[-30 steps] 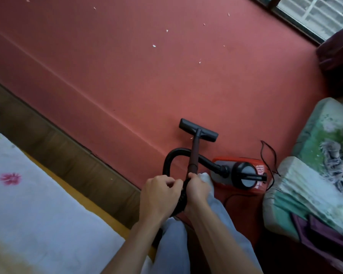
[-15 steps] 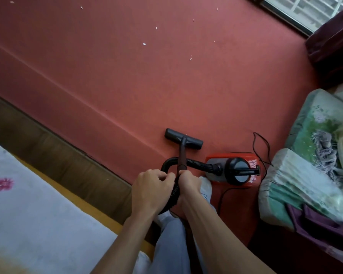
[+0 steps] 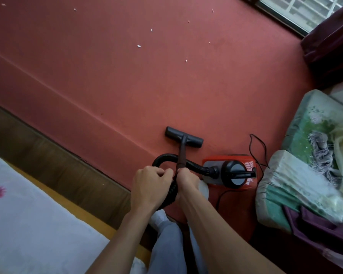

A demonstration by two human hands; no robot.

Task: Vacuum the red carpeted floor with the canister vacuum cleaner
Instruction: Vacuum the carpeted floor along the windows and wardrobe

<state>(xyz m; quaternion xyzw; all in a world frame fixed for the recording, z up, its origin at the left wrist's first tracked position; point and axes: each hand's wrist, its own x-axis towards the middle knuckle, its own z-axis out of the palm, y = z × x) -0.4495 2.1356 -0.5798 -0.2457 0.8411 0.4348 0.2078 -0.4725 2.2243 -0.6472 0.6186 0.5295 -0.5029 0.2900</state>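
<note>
A red and black canister vacuum (image 3: pixel 231 171) sits on the red carpet (image 3: pixel 127 80) just right of my hands. Its ribbed black hose (image 3: pixel 194 166) loops left and back under my grip. A dark wand (image 3: pixel 181 153) runs up from my hands to the flat black floor nozzle (image 3: pixel 183 137), which rests on the carpet. My left hand (image 3: pixel 150 184) is closed around the hose end. My right hand (image 3: pixel 187 181) is closed around the base of the wand, touching the left hand. Several small white scraps (image 3: pixel 139 46) lie on the carpet farther off.
A thin black cord (image 3: pixel 258 150) trails from the canister toward stacked pillows and bedding (image 3: pixel 305 175) on the right. A mattress with a white floral sheet (image 3: pixel 28 224) lies at lower left beside a brown wooden strip (image 3: pixel 48 155). A window (image 3: pixel 305 8) and dark curtain (image 3: pixel 333 40) are at top right.
The nozzle has drawn back toward me and the canister along the carpet. My view has shifted, so the scraps sit farther from the nozzle. Both hands keep their grip.
</note>
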